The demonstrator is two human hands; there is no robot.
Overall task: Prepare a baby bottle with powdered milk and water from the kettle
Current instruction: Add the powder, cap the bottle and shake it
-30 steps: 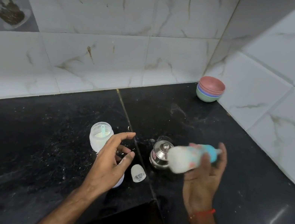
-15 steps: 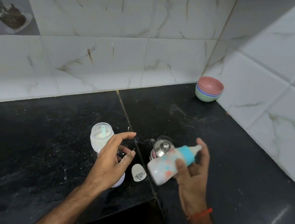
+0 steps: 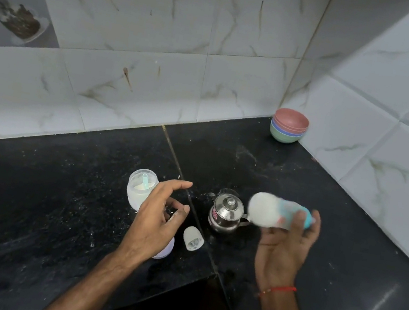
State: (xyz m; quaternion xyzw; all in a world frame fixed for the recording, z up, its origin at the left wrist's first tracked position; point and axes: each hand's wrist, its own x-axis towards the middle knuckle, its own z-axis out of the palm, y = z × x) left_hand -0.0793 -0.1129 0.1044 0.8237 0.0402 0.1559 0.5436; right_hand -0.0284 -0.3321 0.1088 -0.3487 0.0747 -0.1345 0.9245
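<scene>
Gripping the milky-white baby bottle with teal collar (image 3: pixel 273 214) sideways in the right hand (image 3: pixel 284 246) above the black stone counter (image 3: pixel 51 210), blurred, likely shaking to mix. Hovering the left hand (image 3: pixel 159 218) loose, holding nothing. Standing close: small steel kettle (image 3: pixel 225 214), clear powder jar with scoop (image 3: pixel 140 191).

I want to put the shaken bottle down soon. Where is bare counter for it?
Bare counter lies right of the kettle, toward the side wall, and between kettle and stacked bowls. Crowded: around the left hand, with powder jar and clear cap.
</scene>
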